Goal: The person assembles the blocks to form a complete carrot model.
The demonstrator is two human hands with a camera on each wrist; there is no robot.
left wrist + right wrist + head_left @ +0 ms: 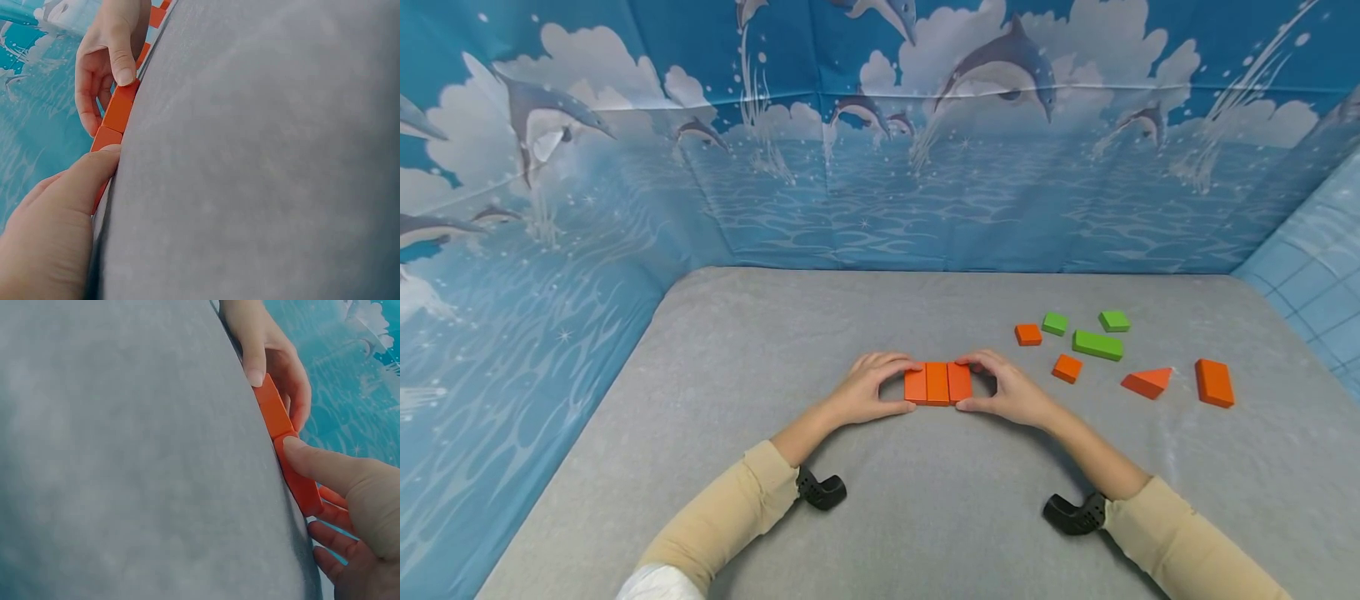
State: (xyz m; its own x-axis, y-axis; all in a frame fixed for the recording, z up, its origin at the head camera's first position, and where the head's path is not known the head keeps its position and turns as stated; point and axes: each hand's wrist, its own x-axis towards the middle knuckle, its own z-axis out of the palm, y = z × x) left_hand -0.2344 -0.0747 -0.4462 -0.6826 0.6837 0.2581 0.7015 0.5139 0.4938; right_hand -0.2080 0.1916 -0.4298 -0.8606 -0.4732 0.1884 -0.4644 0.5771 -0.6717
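Note:
Three orange rectangular blocks lie side by side in a row on the grey cloth. My left hand (867,392) pinches the left orange block (915,387) between thumb and fingers at its near and far ends. At the other end of the row, my right hand (1013,393) holds the right orange block (959,384) the same way. Between them sits the middle orange block (937,383), touching its neighbours or nearly so. From the right wrist view, the thumb lies on the near face of the right block (295,472); its far end is partly hidden.
To the right lie two small orange blocks (1028,335) (1067,368), two small green blocks (1055,323) (1115,321), a long green block (1097,344), an orange triangular block (1147,382) and a large orange block (1214,382). A dolphin-print curtain (880,208) hangs behind the grey table (775,317).

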